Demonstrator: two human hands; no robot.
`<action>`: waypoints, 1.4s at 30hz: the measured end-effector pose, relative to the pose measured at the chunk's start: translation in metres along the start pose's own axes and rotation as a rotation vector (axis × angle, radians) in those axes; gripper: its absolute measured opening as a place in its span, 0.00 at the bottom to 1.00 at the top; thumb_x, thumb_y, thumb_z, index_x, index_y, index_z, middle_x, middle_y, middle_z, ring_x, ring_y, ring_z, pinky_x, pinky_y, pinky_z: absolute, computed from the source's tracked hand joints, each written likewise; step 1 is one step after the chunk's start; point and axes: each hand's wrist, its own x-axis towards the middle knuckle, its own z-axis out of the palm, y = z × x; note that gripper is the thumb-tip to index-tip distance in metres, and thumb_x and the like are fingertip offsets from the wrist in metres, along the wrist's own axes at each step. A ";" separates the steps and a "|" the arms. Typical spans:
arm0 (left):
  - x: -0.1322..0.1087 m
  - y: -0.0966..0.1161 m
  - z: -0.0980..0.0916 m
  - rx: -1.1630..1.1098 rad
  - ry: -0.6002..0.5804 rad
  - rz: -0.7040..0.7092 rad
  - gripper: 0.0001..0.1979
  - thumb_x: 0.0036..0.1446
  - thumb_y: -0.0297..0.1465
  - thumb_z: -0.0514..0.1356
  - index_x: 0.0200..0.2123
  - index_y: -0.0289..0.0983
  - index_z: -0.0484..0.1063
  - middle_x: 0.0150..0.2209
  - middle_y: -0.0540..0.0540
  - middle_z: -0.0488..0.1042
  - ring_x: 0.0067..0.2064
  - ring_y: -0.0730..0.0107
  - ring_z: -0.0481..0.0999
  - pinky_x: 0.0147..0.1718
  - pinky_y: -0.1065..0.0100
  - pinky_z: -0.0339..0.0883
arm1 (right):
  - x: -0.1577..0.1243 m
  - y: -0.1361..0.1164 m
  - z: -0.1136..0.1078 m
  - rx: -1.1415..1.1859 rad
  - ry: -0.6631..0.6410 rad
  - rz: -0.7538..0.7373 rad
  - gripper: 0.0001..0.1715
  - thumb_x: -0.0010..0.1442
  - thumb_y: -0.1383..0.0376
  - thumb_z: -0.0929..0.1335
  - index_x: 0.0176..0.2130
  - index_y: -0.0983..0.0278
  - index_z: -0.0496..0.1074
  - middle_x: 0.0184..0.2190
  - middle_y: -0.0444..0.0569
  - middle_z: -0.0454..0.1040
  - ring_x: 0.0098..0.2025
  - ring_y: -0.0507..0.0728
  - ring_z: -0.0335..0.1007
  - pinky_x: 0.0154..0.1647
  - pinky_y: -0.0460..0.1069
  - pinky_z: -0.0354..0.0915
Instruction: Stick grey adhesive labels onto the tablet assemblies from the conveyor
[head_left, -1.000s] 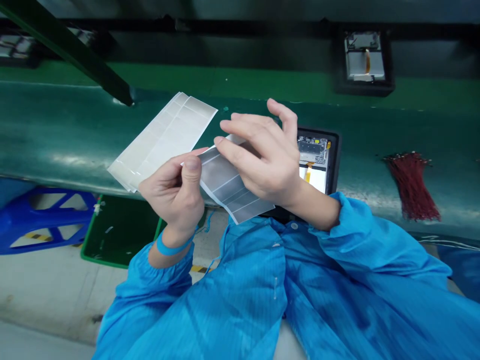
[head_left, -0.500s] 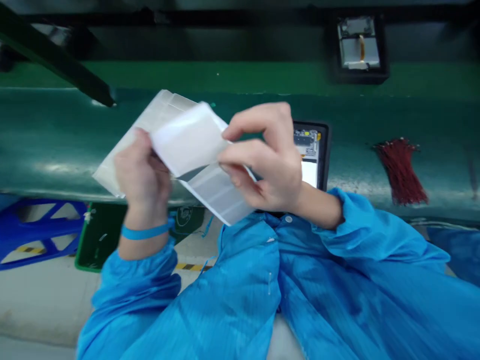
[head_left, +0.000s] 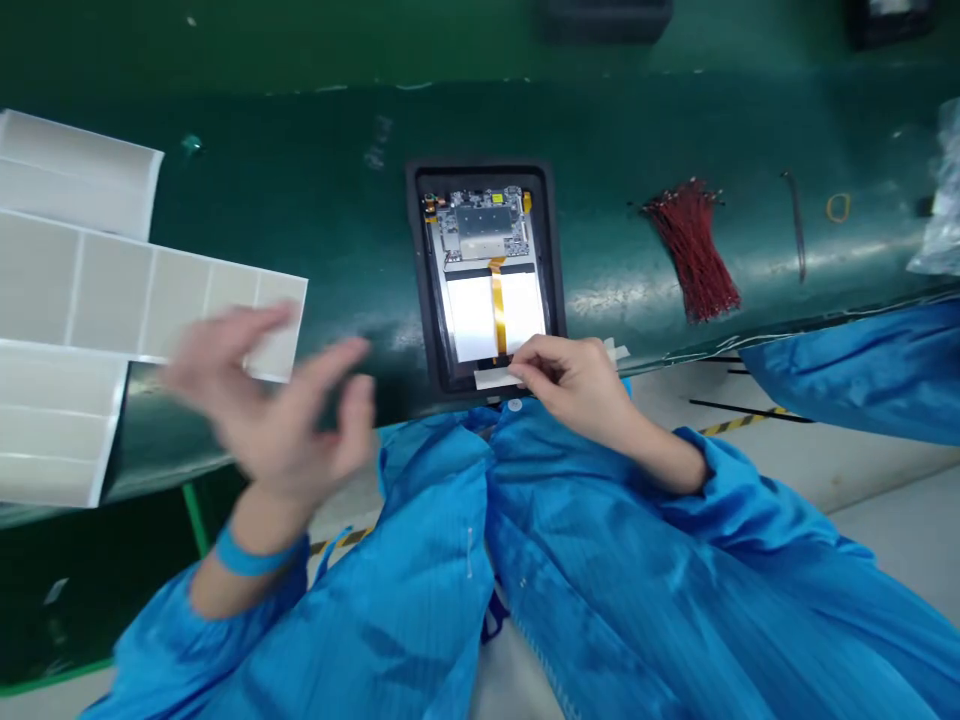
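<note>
1. On my feed, one patch of pale marks showed on the green worktop, too blurred for me to read.
2. One yellow label sat on the circuit board, and it was too small to make out.
3. I counted one opened device lying face up in one black tray at the near edge of the worktop, with one board at its far end and one orange ribbon running down over its bright silver panel.
4. The right hand had its grip closed, thumb and forefinger pinched on one white strip over the tray's near end; I couldn't tell whether the strip touched the device.
5. One other pale scrap stuck out just beyond that hand.
6. The left hand was blurred, its grip loose with the fingers spread, in front of the pale sheets; I couldn't tell whether it touched them.
7. Three sections of those sheets showed, overlapping, so I couldn't count them surely.
8. To the right I had one bundle of red wires, one single wire, one rubber band and some clear plastic.
9. Two dark blocks were cut off along the top.
</note>
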 end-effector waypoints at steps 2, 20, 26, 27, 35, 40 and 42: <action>-0.012 0.018 0.033 0.171 -0.114 0.255 0.19 0.56 0.32 0.72 0.52 0.45 0.83 0.63 0.41 0.72 0.64 0.40 0.67 0.65 0.36 0.59 | 0.003 -0.001 0.007 -0.007 0.012 0.007 0.10 0.66 0.63 0.69 0.33 0.64 0.76 0.23 0.41 0.73 0.25 0.48 0.61 0.30 0.47 0.56; -0.021 0.028 0.071 0.133 -0.353 0.357 0.27 0.62 0.29 0.66 0.64 0.48 0.76 0.68 0.40 0.69 0.69 0.42 0.64 0.62 0.43 0.63 | 0.013 -0.007 0.010 -0.078 -0.009 0.053 0.08 0.64 0.66 0.68 0.32 0.63 0.74 0.23 0.40 0.72 0.25 0.48 0.63 0.32 0.47 0.57; -0.017 0.030 0.073 0.186 -0.375 0.387 0.22 0.61 0.28 0.67 0.59 0.41 0.77 0.66 0.34 0.70 0.67 0.39 0.64 0.59 0.41 0.65 | 0.013 -0.008 0.012 -0.158 -0.001 0.039 0.07 0.63 0.67 0.67 0.31 0.63 0.71 0.23 0.40 0.72 0.25 0.48 0.61 0.32 0.47 0.55; -0.017 0.030 0.074 0.190 -0.379 0.384 0.22 0.62 0.28 0.66 0.59 0.41 0.77 0.66 0.34 0.70 0.67 0.39 0.64 0.59 0.41 0.66 | 0.013 -0.008 0.013 -0.182 -0.002 0.034 0.07 0.63 0.67 0.67 0.31 0.63 0.71 0.23 0.41 0.71 0.25 0.49 0.61 0.32 0.47 0.55; -0.022 0.030 0.068 0.220 -0.368 0.307 0.21 0.63 0.29 0.66 0.59 0.44 0.78 0.68 0.37 0.69 0.67 0.42 0.66 0.60 0.40 0.64 | 0.005 -0.003 0.017 -0.653 0.016 -0.003 0.11 0.71 0.62 0.64 0.40 0.65 0.74 0.28 0.48 0.76 0.26 0.54 0.64 0.31 0.51 0.46; -0.023 0.032 0.063 0.217 -0.388 0.267 0.21 0.62 0.32 0.67 0.59 0.43 0.79 0.69 0.36 0.67 0.68 0.38 0.64 0.62 0.40 0.63 | -0.005 0.018 0.000 -0.727 0.179 -0.365 0.12 0.73 0.62 0.66 0.43 0.64 0.78 0.35 0.51 0.78 0.35 0.56 0.69 0.36 0.51 0.58; -0.021 0.033 0.064 0.201 -0.401 0.268 0.22 0.64 0.32 0.67 0.60 0.44 0.79 0.69 0.37 0.67 0.68 0.40 0.64 0.63 0.41 0.62 | -0.006 0.029 -0.004 -0.720 0.174 -0.629 0.12 0.74 0.62 0.67 0.49 0.63 0.79 0.40 0.53 0.78 0.41 0.59 0.68 0.41 0.52 0.62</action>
